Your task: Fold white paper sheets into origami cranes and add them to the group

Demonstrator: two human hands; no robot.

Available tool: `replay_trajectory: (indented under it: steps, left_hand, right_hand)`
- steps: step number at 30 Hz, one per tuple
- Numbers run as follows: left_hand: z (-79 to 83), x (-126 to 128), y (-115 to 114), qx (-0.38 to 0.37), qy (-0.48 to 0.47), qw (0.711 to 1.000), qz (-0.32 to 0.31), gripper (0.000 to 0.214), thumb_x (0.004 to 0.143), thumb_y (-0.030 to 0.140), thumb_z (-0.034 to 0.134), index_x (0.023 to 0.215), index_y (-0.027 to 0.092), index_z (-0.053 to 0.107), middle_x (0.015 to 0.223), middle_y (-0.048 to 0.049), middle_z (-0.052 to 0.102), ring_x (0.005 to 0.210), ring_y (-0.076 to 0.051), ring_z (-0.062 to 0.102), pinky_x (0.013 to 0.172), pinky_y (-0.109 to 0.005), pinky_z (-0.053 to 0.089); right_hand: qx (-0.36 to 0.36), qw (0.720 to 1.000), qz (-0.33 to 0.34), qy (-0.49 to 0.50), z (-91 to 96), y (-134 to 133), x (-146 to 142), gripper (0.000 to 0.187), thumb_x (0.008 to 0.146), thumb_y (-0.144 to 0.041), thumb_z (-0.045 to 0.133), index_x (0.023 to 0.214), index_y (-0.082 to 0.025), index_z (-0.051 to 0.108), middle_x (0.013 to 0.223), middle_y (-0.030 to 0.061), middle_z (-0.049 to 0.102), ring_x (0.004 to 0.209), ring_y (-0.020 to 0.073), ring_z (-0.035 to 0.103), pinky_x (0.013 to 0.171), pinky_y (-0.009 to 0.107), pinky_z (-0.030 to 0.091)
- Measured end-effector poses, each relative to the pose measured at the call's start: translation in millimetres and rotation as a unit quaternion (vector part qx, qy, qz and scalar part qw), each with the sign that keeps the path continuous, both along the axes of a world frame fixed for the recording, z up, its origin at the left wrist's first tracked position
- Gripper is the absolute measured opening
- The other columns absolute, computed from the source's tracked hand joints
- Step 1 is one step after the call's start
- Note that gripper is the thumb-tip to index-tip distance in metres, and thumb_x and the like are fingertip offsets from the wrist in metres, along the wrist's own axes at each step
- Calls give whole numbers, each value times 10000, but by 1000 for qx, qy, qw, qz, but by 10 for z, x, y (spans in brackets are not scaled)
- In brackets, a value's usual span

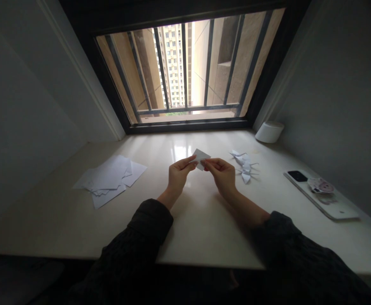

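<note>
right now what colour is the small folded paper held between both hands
White, seen in the head view: the folded paper pinched between the left hand and right hand.

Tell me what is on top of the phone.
A round cartoon-printed piece lies on the phone, near its dark camera block. It covers the surface beneath it; the screen faces down, unseen.

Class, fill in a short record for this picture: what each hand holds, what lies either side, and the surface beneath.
Left hand: pinches the left edge of the small folded white paper piece
Right hand: pinches its right edge
Left side: loose pile of white paper sheets
Right side: small folded white paper figures, then a flat white phone
Back corner: white round container
Surface: pale glossy desk
</note>
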State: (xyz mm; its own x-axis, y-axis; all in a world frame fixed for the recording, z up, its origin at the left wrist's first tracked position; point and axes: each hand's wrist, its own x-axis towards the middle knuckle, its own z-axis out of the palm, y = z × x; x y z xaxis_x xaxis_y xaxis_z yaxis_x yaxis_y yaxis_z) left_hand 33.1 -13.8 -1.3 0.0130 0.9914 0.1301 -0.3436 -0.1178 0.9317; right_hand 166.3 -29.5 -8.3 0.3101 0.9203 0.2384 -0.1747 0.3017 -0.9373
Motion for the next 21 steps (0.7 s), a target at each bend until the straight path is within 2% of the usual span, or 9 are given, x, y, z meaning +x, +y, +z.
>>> replay_trajectory:
  steps: [12, 17, 21]
  left_hand:
    - [0, 4, 0, -5, 15, 1000, 10, 386, 595, 278, 801, 952, 158, 717, 877, -76, 736, 790, -175, 660, 789, -340, 500]
    - [-12, -35, -3, 19, 60, 998, 14, 494, 612, 323, 796, 1029, 170, 578, 753, -46, 724, 700, -164, 664, 724, -313, 503]
    - [-36, -73, 28, -5, 89, 996, -2, 546, 590, 321, 814, 1021, 176, 512, 712, -44, 714, 688, -180, 671, 716, -324, 507]
  right_hand:
    - [26, 999, 26, -1, 2, -1, -1, 285, 629, -366, 788, 798, -201, 630, 581, -17, 674, 546, 138, 611, 589, 284, 497]
    - [21, 999, 25, -11, -47, 51, 39, 383, 603, -419, 790, 728, -223, 487, 559, -36, 651, 532, 148, 619, 566, 280, 504]
    - [10, 998, 12, -53, -89, 114, 95, 471, 555, -440, 808, 727, -236, 420, 631, -21, 677, 587, 173, 647, 589, 297, 514]
